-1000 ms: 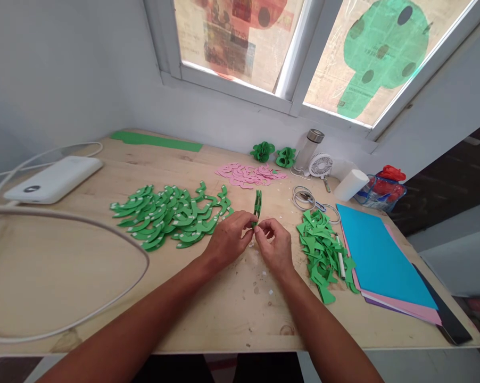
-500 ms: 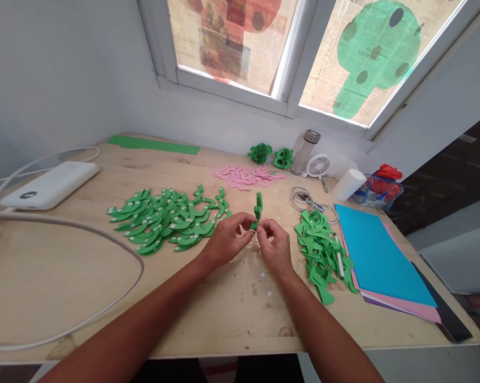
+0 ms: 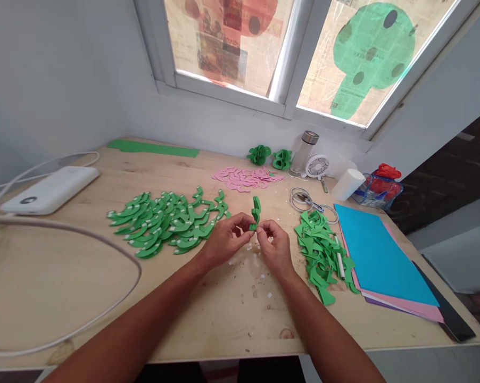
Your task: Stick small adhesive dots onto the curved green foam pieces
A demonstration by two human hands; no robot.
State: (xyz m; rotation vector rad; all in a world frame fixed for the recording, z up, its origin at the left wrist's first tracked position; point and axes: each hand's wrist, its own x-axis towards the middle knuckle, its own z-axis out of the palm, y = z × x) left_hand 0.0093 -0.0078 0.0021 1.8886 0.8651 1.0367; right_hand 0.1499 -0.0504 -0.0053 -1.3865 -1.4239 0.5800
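Observation:
Between both hands, above the middle of the table, is a small stack of green paper cutouts [image 3: 256, 209] with a wavy outline, held upright. My left hand [image 3: 227, 236] pinches its lower end between thumb and fingers. My right hand [image 3: 272, 242] is closed at the same lower end, its thumb and fingertip pressed together there; the exact hold is partly hidden. Left of my hands lies a spread of curved green paper pieces [image 3: 164, 221] with small white squares on them. Right of them is a heap of green paper scraps [image 3: 317, 250] with a white pen [image 3: 339, 260] on it.
Pink cutouts [image 3: 243, 178], two green paper balls [image 3: 259, 154], a bottle [image 3: 304, 151] and a small fan [image 3: 317, 166] stand toward the wall. Scissors [image 3: 301, 198] lie behind the scraps. Coloured sheets [image 3: 383, 255] are at right, a white power bank [image 3: 50, 189] and cable at left.
The green stack's upper end tilts slightly more to the left. Both hands keep their pinch in nearly the same place; the camera view has shifted a little.

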